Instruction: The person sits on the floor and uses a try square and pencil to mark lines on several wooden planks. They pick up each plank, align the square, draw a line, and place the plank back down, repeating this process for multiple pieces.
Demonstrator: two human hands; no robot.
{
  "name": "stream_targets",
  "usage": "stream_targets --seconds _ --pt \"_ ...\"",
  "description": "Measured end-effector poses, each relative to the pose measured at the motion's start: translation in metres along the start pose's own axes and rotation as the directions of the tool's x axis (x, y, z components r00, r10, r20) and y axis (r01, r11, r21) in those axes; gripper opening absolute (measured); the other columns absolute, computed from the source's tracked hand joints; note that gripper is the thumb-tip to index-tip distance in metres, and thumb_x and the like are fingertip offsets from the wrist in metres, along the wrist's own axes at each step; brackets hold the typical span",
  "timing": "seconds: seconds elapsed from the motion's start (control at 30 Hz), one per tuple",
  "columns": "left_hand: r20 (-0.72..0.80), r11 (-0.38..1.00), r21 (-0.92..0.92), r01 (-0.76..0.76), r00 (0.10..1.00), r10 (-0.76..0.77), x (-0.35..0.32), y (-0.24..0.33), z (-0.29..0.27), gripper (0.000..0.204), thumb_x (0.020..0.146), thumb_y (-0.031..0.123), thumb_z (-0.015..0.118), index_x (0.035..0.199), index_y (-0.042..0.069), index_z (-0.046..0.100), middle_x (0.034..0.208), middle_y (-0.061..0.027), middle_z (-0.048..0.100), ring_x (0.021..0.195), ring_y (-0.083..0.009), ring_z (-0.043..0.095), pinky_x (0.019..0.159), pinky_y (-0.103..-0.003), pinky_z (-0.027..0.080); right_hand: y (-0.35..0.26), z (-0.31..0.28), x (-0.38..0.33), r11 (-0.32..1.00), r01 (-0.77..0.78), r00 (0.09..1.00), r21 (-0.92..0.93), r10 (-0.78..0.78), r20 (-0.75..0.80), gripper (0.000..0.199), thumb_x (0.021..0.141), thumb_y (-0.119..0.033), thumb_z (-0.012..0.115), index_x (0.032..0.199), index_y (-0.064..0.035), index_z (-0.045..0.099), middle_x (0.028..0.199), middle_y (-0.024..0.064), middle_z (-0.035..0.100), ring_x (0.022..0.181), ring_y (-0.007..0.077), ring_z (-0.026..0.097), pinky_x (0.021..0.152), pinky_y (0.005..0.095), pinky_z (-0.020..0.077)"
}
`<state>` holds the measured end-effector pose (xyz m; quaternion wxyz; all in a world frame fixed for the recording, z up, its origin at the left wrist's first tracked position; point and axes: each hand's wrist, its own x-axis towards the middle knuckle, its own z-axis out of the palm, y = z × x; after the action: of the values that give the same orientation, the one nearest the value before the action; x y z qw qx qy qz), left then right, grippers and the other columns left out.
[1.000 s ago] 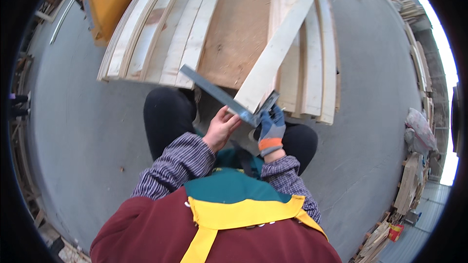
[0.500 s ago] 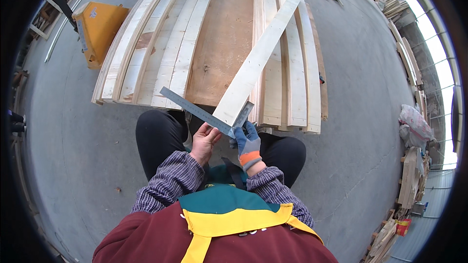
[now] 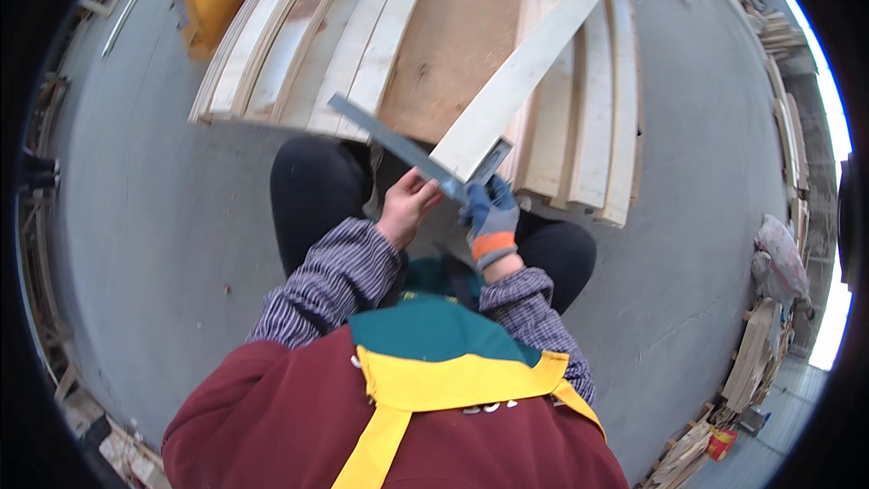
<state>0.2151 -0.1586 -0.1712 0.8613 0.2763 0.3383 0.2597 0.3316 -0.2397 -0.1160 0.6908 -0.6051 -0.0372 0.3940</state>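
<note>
Head view: the bare left hand (image 3: 407, 208) pinches the steel try square (image 3: 403, 149) near its corner, the blade running out toward ten o'clock. The gloved right hand (image 3: 491, 217) closes its fingers on the near end of the pale wooden board (image 3: 525, 68), which slants toward one o'clock over the stacked planks (image 3: 299, 45). With a grip so close to one end, the long board could likely tip or twist, throwing the square off its edge.
</note>
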Motion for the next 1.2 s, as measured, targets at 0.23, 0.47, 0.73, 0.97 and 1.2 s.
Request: stream_targets --seconds 0.23,0.47,0.73,0.97,1.2 --pt "-0.014 0.999 -0.002 0.042 0.999 -0.042 -0.006 0.010 0.004 0.037 0.094 0.008 0.062 0.130 0.010 0.054 0.118 -0.0025 0.065 0.107 -0.0124 0.062 0.094 -0.028 0.050 -0.004 0.000 -0.002 0.993 0.001 1.000 -0.116 -0.004 -0.028 0.025 0.090 -0.013 0.064 0.113 -0.0041 0.062 0.078 0.0027 0.063 0.049 0.0087 0.052 0.044 0.0227 0.0428" --pt "-0.037 0.999 -0.008 0.046 0.998 -0.046 -0.005 0.011 0.005 0.035 0.093 0.008 0.063 0.128 0.011 0.056 0.115 -0.0025 0.066 0.104 -0.0124 0.063 0.093 -0.029 0.051 -0.009 0.003 -0.003 0.994 -0.009 1.000 -0.113 0.008 -0.012 0.023 0.090 -0.013 0.064 0.110 -0.0037 0.062 0.076 0.0025 0.062 0.049 0.0082 0.051 0.043 0.0225 0.0426" --pt "-0.026 0.999 -0.026 0.019 0.999 -0.020 -0.005 0.010 0.004 0.038 0.092 0.008 0.065 0.129 0.012 0.056 0.115 -0.0021 0.067 0.102 -0.0115 0.063 0.090 -0.027 0.051 -0.009 0.006 -0.004 0.993 0.016 1.000 -0.119 -0.018 -0.015 0.023 0.089 -0.012 0.065 0.109 -0.0020 0.062 0.076 0.0031 0.061 0.049 0.0082 0.050 0.043 0.0228 0.0428" --pt "0.003 1.000 -0.023 0.004 1.000 -0.004 -0.007 0.011 0.005 0.038 0.092 0.013 0.066 0.128 0.012 0.056 0.114 -0.0012 0.067 0.101 -0.0109 0.063 0.089 -0.027 0.051 -0.007 0.004 -0.003 0.995 0.022 1.000 -0.101 -0.024 -0.016 0.024 0.088 -0.012 0.065 0.110 -0.0013 0.062 0.076 0.0035 0.061 0.048 0.0085 0.050 0.043 0.0233 0.0429" --pt "-0.043 0.998 -0.014 0.059 0.997 -0.060 -0.011 0.022 0.012 0.035 0.090 0.022 0.070 0.122 0.010 0.059 0.106 -0.0006 0.067 0.096 -0.0089 0.063 0.087 -0.025 0.051 -0.012 0.008 -0.005 0.991 0.026 0.999 -0.133 -0.029 -0.026 0.024 0.088 -0.012 0.065 0.109 -0.0013 0.062 0.076 0.0037 0.061 0.048 0.0084 0.050 0.043 0.0232 0.0423"
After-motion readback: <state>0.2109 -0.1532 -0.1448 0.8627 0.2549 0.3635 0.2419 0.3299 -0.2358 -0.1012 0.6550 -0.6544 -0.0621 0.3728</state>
